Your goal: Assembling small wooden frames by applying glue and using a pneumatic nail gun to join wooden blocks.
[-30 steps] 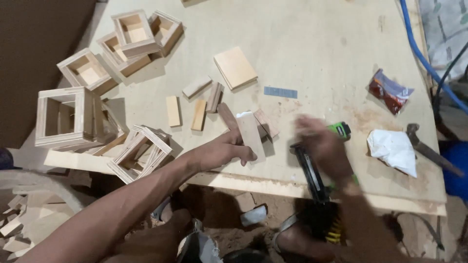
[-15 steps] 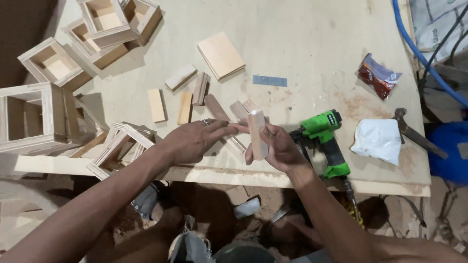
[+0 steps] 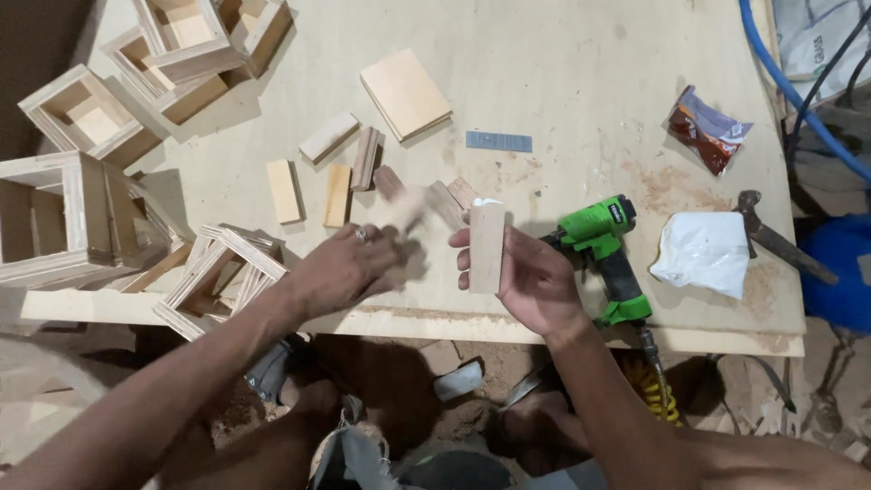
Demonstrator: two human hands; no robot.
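Inspection at the plywood workbench (image 3: 562, 54): the right hand (image 3: 535, 281) is closed around a short wooden block (image 3: 487, 245), held upright just above the near edge of the bench, fingers wrapped behind it and thumb along its left face; a white smear, probably glue, sits on its top end. The left hand (image 3: 349, 268) is over the bench just left of that block and carries a second small piece (image 3: 406, 207) at its fingertips. That piece is motion-blurred, so I cannot say with certainty how firmly it is gripped, though the fingers appear closed on it. Loose offcuts (image 3: 337, 194) lie in a scatter just beyond both hands, with a square panel (image 3: 406, 93) farther back. A green nail gun (image 3: 606, 245) lies on the bench just right of the right hand, untouched, and a strip of nails (image 3: 498, 141) lies apart from it toward the middle of the bench. Finished open box frames (image 3: 82, 118) are stacked at the left; a slatted frame (image 3: 222, 272) sits at the near left edge. In my judgement the step in hand is pairing two small pieces for joining, before any fastening. The next move would call for bringing the blurred piece squarely against the glued end, holding both faces flush, and keeping fingers clear of the joint line if the nail gun is taken up.
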